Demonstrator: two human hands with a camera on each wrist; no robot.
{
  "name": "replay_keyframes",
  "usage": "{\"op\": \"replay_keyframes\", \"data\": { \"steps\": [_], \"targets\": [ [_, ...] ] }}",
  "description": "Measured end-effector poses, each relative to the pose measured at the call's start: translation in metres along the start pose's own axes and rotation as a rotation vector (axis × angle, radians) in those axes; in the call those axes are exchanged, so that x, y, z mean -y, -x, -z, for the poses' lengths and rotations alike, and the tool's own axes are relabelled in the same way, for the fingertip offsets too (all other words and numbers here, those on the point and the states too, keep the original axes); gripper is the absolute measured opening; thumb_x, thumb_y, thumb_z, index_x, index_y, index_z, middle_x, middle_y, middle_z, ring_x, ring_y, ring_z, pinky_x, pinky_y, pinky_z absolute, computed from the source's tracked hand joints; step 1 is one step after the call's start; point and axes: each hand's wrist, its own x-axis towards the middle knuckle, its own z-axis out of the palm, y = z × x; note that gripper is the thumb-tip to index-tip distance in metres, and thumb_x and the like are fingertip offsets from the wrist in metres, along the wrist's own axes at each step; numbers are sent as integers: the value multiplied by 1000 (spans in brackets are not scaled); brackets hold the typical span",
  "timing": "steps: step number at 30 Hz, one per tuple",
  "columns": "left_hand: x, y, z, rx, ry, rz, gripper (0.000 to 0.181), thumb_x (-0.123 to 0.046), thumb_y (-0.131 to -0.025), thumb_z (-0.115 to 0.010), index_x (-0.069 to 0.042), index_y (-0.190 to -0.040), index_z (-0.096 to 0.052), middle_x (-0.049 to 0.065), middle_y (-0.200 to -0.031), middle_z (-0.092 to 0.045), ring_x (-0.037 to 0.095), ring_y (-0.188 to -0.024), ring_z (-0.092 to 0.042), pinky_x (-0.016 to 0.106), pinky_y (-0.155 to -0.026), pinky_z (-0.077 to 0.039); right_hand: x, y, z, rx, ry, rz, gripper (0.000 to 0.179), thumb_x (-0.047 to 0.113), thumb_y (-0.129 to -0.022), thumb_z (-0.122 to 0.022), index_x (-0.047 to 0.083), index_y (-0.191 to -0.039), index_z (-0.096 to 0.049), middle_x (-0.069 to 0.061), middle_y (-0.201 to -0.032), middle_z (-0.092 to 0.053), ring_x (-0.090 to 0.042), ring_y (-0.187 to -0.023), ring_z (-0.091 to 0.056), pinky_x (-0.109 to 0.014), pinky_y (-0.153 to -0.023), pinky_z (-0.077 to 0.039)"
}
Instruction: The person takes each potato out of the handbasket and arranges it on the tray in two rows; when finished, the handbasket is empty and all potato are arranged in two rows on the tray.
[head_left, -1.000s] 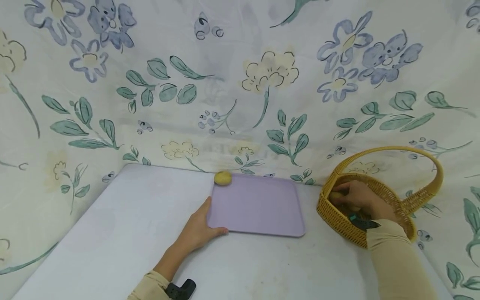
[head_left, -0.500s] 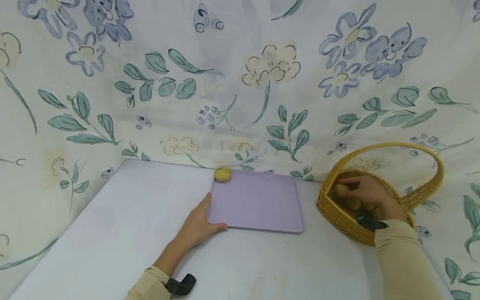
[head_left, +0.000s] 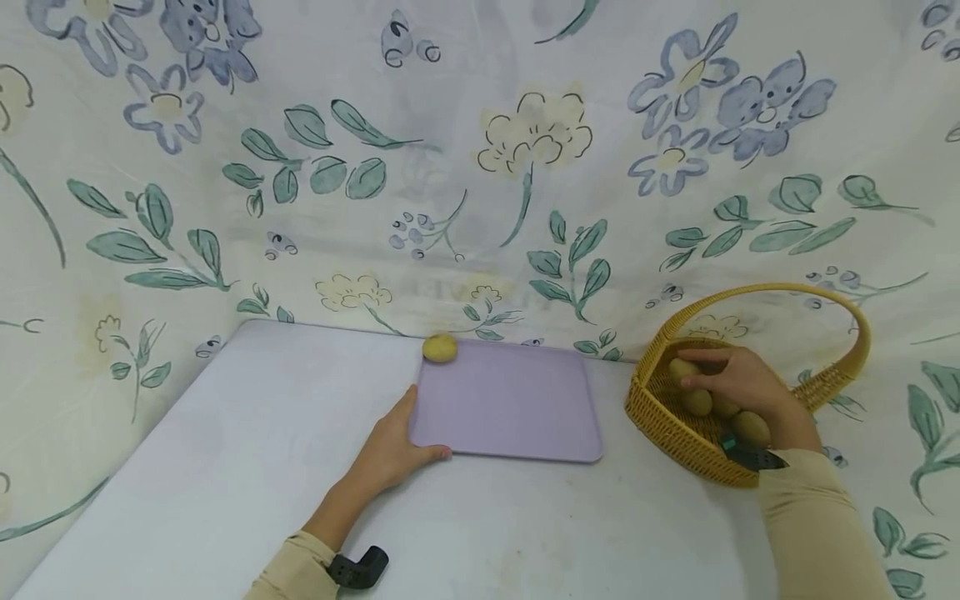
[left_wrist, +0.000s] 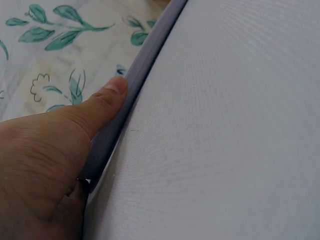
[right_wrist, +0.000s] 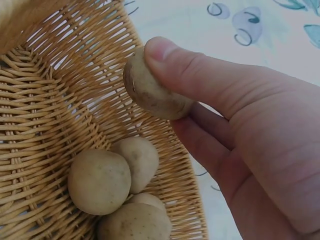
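Note:
My right hand (head_left: 750, 390) pinches a potato (right_wrist: 155, 92) between thumb and fingers, over the inside of the wicker basket (head_left: 671, 440). Dark patches mark that potato's skin in the right wrist view. Below it, several more potatoes (right_wrist: 100, 181) lie together in the basket. At the near left corner of a lilac tray (head_left: 510, 404), my left hand (head_left: 390, 454) is spread, its thumb along the front edge and its fingers at the left side. The left wrist view shows the thumb (left_wrist: 107, 100) pressed to the tray's rim. One yellowish potato (head_left: 440, 348) sits in the tray's far left corner.
The basket's tall arched handle (head_left: 847, 350) rises over its right part, beside my right forearm. A white table (head_left: 247, 450) carries tray and basket. Floral cloth (head_left: 420, 183) hangs right behind the table's back edge.
My right hand has lifted a potato up from deeper in the basket, so more potatoes show under it. The left hand keeps its place at the tray; the head view has shifted slightly.

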Motion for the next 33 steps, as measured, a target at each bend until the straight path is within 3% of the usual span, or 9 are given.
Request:
{"op": "replay_keyframes", "data": {
  "steps": [10, 14, 17, 20, 24, 29, 33],
  "targets": [
    [0, -2, 1, 3, -8, 8, 124, -46, -77, -87, 6, -161, -12, 24, -168, -19, 41, -155, -24, 54, -127, -27, 14, 15, 6, -35, -71, 29, 68, 50, -90, -75, 11, -143, -60, -27, -152, -49, -51, -140, -42, -68, -110, -40],
    [1, -2, 2, -8, -21, 2, 124, -47, -78, -87, 6, -161, -12, 24, -168, -19, 41, -155, -25, 54, -127, -27, 13, 17, 6, -44, -83, 32, 68, 51, -90, -75, 12, -143, -61, -21, -151, -53, -45, -139, -46, -49, -107, -48],
    [2, -2, 2, -10, -23, 4, 123, -47, -78, -87, 7, -161, -13, 24, -168, -20, 41, -155, -25, 54, -127, -27, 12, 19, 4, -62, -90, 41, 67, 51, -88, -77, 13, -142, -62, -10, -147, -59, -34, -138, -49, -26, -100, -48],
    [2, -2, 2, -6, -21, 8, 124, -46, -77, -87, 6, -161, -13, 24, -168, -20, 41, -155, -25, 54, -127, -27, 13, 22, 3, -75, -113, 46, 64, 49, -87, -79, 16, -140, -64, 9, -138, -65, -8, -127, -55, -10, -90, -46],
    [2, -1, 2, -11, -20, 7, 124, -47, -77, -88, 7, -160, -14, 25, -167, -20, 42, -154, -26, 55, -126, -28, 16, 27, 2, -74, -161, 48, 62, 47, -87, -79, 18, -140, -65, 22, -130, -63, 20, -106, -50, -6, -85, -47],
    [3, -1, 0, -2, -15, 12, 124, -47, -77, -88, 6, -161, -13, 25, -168, -20, 42, -154, -25, 55, -127, -27, 25, 36, 2, -71, -178, 56, 61, 46, -87, -80, 18, -139, -65, 15, -135, -61, 25, -103, -49, -6, -86, -48],
    [3, -1, -2, -2, -7, 7, 124, -47, -77, -88, 6, -161, -13, 24, -168, -20, 41, -155, -25, 54, -127, -27, 31, 42, 0, -88, -189, 81, 59, 43, -86, -81, 17, -138, -67, 23, -130, -62, 24, -104, -52, -5, -87, -49]
  ]
}}
